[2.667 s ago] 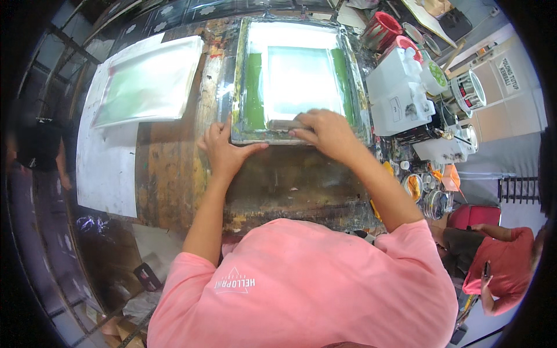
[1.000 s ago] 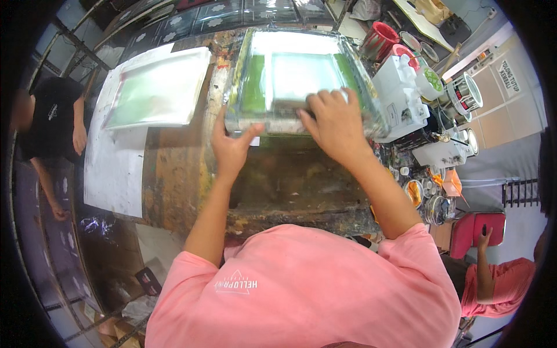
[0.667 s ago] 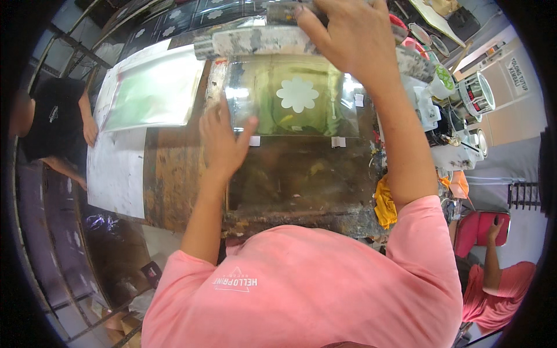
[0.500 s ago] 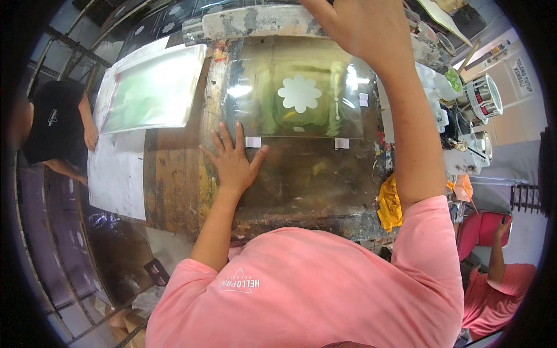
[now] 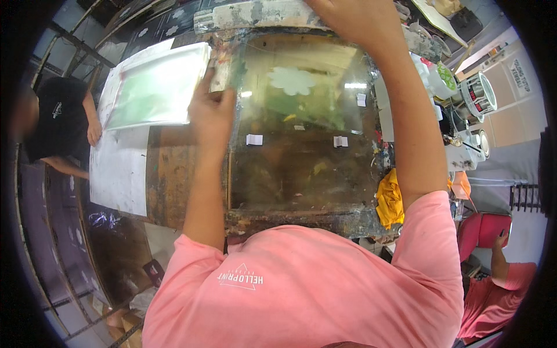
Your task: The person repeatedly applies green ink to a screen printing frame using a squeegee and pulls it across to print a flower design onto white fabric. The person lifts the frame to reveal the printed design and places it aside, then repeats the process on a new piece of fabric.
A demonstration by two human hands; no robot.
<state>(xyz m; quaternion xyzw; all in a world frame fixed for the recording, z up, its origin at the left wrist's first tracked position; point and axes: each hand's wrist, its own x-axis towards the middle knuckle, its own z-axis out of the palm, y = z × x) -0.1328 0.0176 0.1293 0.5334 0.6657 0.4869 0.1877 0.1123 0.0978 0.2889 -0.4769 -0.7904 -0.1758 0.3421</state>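
Note:
My left hand [image 5: 212,113] is raised over the bench, blurred by motion, beside the right edge of a stack of clear plastic sheets [image 5: 156,87]. Whether it touches the stack, I cannot tell. At the top edge my right hand [image 5: 357,20] reaches far forward; its fingers are mostly cut off by the picture's rim, so what they hold is hidden. Between my arms lies a glossy, brownish see-through work surface [image 5: 301,174]. A pale flower shape [image 5: 291,80] shows over its far part. Small white tabs [image 5: 254,139] are stuck on the surface.
Paint-stained wood [image 5: 174,174] borders the work surface. A yellow cloth [image 5: 390,200] hangs at the right edge, near tubs and cans [image 5: 478,95]. White paper [image 5: 119,168] lies under the stack. Across the left side, a person in black [image 5: 61,122] rests a hand by it.
My left hand has left the work surface near a white tab and moved up and left toward the plastic stack. The flower shape sits higher and looks flatter. My right hand has shifted slightly.

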